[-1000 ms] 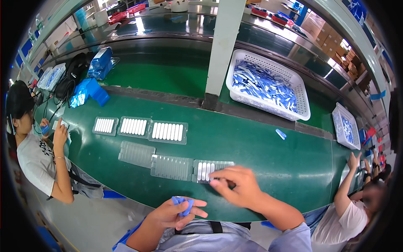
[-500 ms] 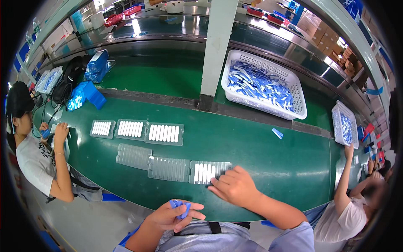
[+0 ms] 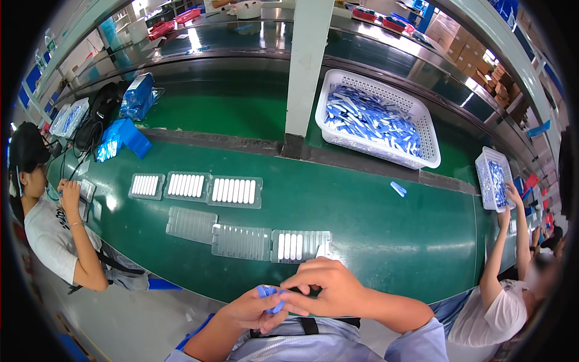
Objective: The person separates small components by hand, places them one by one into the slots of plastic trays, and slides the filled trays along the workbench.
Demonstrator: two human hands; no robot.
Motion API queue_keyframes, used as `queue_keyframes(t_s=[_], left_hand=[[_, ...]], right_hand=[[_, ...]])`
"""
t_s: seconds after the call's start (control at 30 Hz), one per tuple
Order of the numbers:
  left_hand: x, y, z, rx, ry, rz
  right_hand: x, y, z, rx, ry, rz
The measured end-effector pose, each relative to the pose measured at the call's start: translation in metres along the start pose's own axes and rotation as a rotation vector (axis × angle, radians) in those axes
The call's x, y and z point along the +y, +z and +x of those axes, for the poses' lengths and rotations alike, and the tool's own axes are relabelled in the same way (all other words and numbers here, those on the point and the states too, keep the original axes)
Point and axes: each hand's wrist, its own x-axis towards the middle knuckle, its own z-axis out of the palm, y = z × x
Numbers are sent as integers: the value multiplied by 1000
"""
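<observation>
My left hand (image 3: 256, 309) is closed around several small blue plastic pieces (image 3: 269, 295), held low in front of the table edge. My right hand (image 3: 330, 286) meets it there, its thumb and fingertips bent together against the left fingers; what they grip is hidden. Just beyond my right hand lies a clear ribbed tray (image 3: 275, 250) with several white sticks (image 3: 294, 246) side by side in its left part. A whitish strip (image 3: 323, 247) shows at its right end, above my knuckles; I cannot tell whether it lies in the tray or is held.
Two clear trays (image 3: 241, 242) without sticks adjoin on the left. Behind stand three trays (image 3: 235, 206) of white sticks. A white basket (image 3: 432, 148) of blue and white pieces stands beyond; a blue piece (image 3: 398, 189) lies nearer. People sit on the left and right.
My right hand has drawn back from the stick tray, toward my body and left, to meet my left hand. On the right, the other person's second hand now reaches to the small basket.
</observation>
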Motion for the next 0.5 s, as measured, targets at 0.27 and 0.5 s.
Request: queue_keyframes(t_s=[0.27, 0.5], left_hand=[[-7, 0, -11, 39, -1, -16], [1, 4, -10, 157, 36, -14]], right_hand=[[29, -28, -2, 238, 380, 57], [54, -15, -19, 146, -298, -754]])
